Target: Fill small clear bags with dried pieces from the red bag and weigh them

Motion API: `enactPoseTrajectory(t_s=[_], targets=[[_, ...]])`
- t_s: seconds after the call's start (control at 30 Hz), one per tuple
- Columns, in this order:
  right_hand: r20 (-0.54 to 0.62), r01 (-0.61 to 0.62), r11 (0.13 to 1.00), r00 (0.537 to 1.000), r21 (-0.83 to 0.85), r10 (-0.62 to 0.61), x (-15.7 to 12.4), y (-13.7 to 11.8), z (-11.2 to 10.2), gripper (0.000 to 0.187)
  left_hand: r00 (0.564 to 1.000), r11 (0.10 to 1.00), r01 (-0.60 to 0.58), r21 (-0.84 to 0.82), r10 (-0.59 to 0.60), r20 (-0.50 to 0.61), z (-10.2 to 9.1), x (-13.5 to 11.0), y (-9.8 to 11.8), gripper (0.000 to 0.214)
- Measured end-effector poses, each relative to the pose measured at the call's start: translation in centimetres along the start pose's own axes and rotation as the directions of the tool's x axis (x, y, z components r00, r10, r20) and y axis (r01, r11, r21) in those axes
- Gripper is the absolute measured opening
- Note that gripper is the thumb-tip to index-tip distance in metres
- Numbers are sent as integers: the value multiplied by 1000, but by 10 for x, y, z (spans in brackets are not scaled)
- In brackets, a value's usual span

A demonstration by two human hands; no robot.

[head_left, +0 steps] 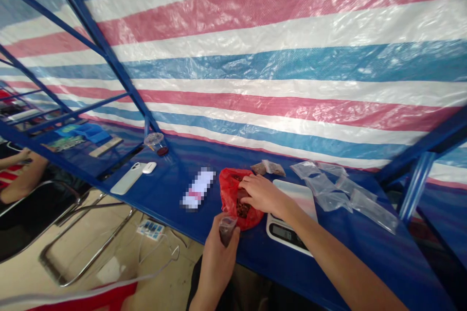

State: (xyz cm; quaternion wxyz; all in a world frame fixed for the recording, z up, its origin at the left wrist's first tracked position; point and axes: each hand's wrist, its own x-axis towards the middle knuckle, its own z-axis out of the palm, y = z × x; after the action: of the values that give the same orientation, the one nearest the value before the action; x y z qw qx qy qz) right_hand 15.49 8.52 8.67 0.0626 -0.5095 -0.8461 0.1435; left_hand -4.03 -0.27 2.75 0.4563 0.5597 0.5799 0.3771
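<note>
A red plastic bag [226, 194] lies open on the blue table, with small brown pieces [242, 210] inside. My right hand [260, 192] reaches into its mouth from the right, fingers curled down among the pieces; what they grip, if anything, is hidden. Just in front of the bag, my left hand [221, 252] is closed around a small clear zip bag [226, 226] with dark brown contents, its top facing up. A white digital scale [286, 234] sits right of the red bag, partly covered by my right forearm. Its display is too small to read.
Two filled zip bags [275, 168] lie behind the red bag. Several flat clear bags [328, 187] are spread at right. Leftward are a blurred-out phone [199, 189], a pale phone [127, 178], a white case [149, 167] and a plastic cup [156, 143]. Blue frame bars [416, 184] flank the table.
</note>
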Motion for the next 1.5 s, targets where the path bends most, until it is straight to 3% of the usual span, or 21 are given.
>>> enactPoseTrajectory(t_s=[0.17,0.4,0.57,0.73,0.93,1.17,1.37,1.5], targets=[[19,66,998,998,19,-66,4,4,7,18,998,997,39,71,-43,48,10,-4,1,27],[35,80,997,996,-2,-80,1,16,6,26,996,984,90,-152,-90,3,31,0,3,26],[117,82,972,987,220,-110,2,14,8,23,995,977,-16,-213,-5,-98,35,6,3,27],[157,61,900,977,433,-142,3,15,7,26,996,962,-59,-265,38,-84,38,9,0,27],[81,27,901,994,434,-68,3,30,3,30,996,952,-94,-291,89,-31,44,23,-3,35],[-86,41,882,996,470,0,-17,39,-32,30,986,951,-114,-288,143,81,34,45,8,39],[-136,125,876,988,466,-69,-28,21,-49,31,975,972,-191,-140,205,89,39,54,10,40],[-124,202,899,978,390,-166,-26,6,-47,28,976,961,-187,-204,205,73,45,53,11,45]])
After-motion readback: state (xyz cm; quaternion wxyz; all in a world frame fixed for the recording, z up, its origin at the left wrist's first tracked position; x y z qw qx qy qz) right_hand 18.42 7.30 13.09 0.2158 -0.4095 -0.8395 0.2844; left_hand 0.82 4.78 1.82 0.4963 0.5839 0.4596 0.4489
